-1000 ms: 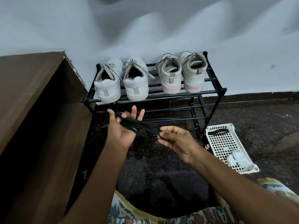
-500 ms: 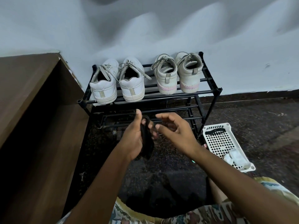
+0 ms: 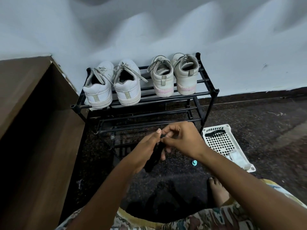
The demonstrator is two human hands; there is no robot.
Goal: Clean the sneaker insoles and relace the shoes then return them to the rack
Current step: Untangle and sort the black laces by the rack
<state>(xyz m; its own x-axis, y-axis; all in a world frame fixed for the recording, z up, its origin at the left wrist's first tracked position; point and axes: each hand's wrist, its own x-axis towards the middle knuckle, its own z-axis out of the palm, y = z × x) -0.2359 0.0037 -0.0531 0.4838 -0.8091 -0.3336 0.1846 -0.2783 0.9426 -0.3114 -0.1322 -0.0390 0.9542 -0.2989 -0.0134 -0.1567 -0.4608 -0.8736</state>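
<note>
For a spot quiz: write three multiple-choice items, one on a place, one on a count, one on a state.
1. Where is the white basket? A on the rack; B on the floor right of it; C on a chair.
2. How many shoes stand on the rack? A two; B three; C four.
3. What does the left hand do? A grips black laces; B lies flat; C lifts a shoe.
Answers: B, it sits on the floor by the rack's right leg; C, two pairs stand there; A, the bundle hangs from its grip.
</note>
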